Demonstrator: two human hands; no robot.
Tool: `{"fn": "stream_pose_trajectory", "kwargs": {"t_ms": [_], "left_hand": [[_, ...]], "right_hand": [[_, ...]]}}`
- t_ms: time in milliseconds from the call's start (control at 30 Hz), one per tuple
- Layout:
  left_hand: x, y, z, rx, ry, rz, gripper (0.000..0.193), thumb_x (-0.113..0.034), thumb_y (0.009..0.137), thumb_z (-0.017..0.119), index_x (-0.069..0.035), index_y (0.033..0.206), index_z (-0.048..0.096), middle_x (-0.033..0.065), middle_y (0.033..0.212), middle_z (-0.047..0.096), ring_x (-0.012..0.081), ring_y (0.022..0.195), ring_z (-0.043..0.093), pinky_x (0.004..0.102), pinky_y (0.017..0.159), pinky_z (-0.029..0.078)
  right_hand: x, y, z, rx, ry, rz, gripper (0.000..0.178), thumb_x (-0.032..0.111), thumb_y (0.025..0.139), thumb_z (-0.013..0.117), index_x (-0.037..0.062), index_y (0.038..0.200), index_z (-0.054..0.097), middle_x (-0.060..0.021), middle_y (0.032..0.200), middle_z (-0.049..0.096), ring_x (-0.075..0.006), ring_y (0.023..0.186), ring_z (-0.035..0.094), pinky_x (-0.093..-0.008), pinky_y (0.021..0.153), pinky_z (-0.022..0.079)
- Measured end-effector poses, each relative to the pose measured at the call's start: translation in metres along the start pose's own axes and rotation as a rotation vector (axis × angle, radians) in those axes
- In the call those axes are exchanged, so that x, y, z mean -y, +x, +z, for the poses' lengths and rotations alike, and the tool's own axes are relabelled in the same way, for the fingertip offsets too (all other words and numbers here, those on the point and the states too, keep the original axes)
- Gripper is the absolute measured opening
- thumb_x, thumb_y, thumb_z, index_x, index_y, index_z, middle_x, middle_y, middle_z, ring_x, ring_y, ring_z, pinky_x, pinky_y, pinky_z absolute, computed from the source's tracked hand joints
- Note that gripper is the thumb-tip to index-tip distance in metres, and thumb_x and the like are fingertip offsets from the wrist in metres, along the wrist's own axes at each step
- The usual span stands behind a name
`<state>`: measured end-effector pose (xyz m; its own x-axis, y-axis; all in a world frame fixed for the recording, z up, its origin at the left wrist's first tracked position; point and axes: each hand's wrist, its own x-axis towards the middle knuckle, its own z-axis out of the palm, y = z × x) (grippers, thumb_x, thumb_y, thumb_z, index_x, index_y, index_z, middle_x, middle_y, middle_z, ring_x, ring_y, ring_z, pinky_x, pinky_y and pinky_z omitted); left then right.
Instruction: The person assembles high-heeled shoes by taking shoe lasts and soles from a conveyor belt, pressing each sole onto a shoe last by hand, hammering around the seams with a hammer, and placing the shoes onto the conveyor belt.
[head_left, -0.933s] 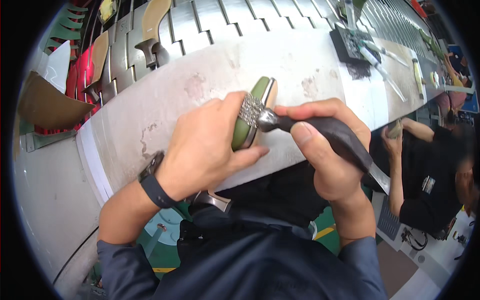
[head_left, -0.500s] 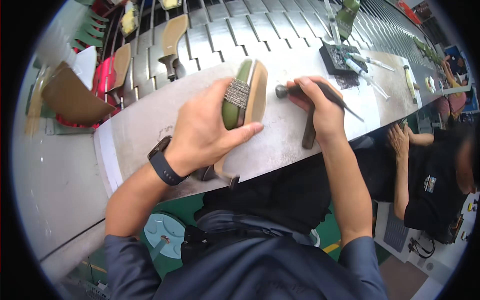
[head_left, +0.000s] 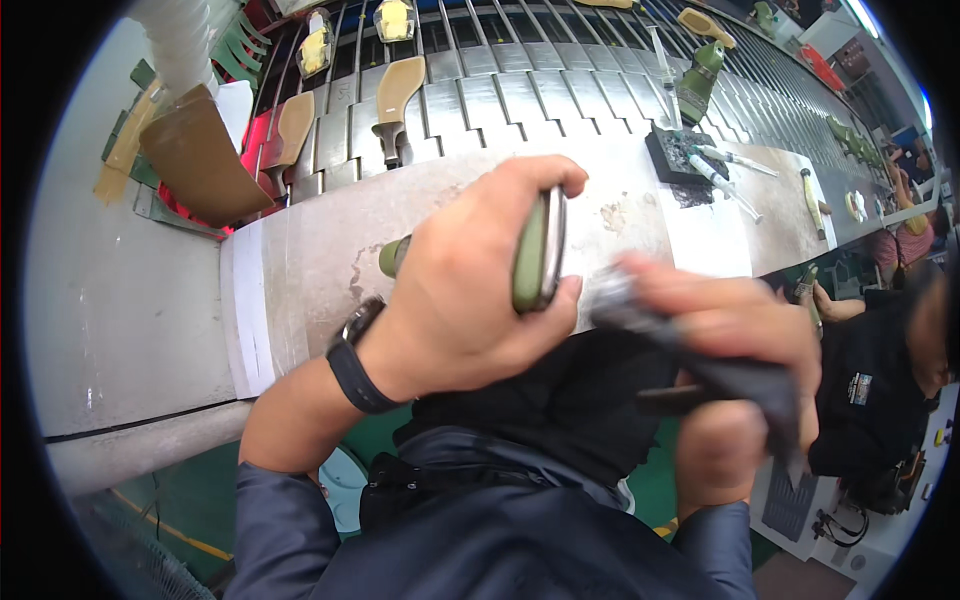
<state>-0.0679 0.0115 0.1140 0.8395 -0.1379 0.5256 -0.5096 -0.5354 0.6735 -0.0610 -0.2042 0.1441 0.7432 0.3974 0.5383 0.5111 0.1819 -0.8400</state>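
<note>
My left hand [head_left: 470, 270] is wrapped round a green shoe [head_left: 531, 255], with thumb and fingers at the dark edge of its sole. Another bit of green [head_left: 391, 257] shows past the far side of the hand; the rest is hidden behind my palm. To the right, apart from the shoe, my right hand [head_left: 745, 320] is closed round a dark hammer [head_left: 735, 378]. Hand and hammer are smeared by motion. The hammer's rounded end is toward the shoe and its pointed end lies lower right.
Beyond the pale worktop [head_left: 330, 235] runs a slatted metal conveyor [head_left: 530, 95] carrying heeled tan soles [head_left: 400, 85] and a green shoe [head_left: 700, 82]. Syringes [head_left: 725, 185] lie by a black block [head_left: 672, 160]. A brush [head_left: 813, 205] lies farther right. A co-worker [head_left: 870, 370] sits at right.
My left hand has turned the shoe, and its tan sole face no longer shows. The right hand has brought the hammer nearer to me and to the right, off the worktop.
</note>
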Motion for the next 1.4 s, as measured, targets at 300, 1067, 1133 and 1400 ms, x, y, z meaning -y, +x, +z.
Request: {"fn": "stream_pose_trajectory", "kwargs": {"t_ms": [300,1067,1133,1400], "left_hand": [[0.0,-0.016,0.003,-0.065,-0.003,0.162,0.073,0.002,0.071,0.074,-0.001,0.141,0.054,0.0188,0.128,0.068,0.038,0.11,0.071,0.0413,0.094,0.056],[0.064,-0.157,0.037,-0.152,0.529,0.095,0.082,-0.035,0.097,0.075,0.001,0.157,0.033,0.0357,0.157,0.045,0.0511,0.146,0.047,0.0714,0.121,0.027],[0.068,-0.157,0.04,-0.173,0.515,0.114,0.08,-0.035,0.098,0.074,0.001,0.157,0.034,0.0358,0.156,0.045,0.0516,0.145,0.048,0.0718,0.12,0.027],[0.067,-0.158,0.045,-0.199,0.541,0.1,0.059,-0.027,0.103,0.068,-0.001,0.149,0.042,0.033,0.153,0.051,0.0495,0.143,0.052,0.0739,0.118,0.03]], "right_hand": [[0.025,0.037,0.0,0.059,-0.037,0.346,0.046,0.037,0.09,0.076,-0.0051,0.103,0.061,-0.0292,0.103,0.074,-0.0363,0.102,0.075,-0.0464,0.1,0.058],[-0.089,-0.073,0.038,-0.059,0.31,0.602,0.026,0.009,0.098,0.067,-0.0094,0.117,0.068,-0.0239,0.115,0.077,-0.0235,0.108,0.073,-0.0346,0.101,0.055],[-0.098,-0.071,0.035,-0.068,0.388,0.548,0.028,0.01,0.098,0.065,-0.0098,0.117,0.067,-0.0253,0.115,0.076,-0.0257,0.109,0.073,-0.0366,0.102,0.055],[-0.115,-0.081,0.053,-0.12,0.563,0.49,0.028,0.017,0.1,0.065,-0.0075,0.114,0.062,-0.0291,0.117,0.075,-0.032,0.11,0.073,-0.0422,0.103,0.056]]}}
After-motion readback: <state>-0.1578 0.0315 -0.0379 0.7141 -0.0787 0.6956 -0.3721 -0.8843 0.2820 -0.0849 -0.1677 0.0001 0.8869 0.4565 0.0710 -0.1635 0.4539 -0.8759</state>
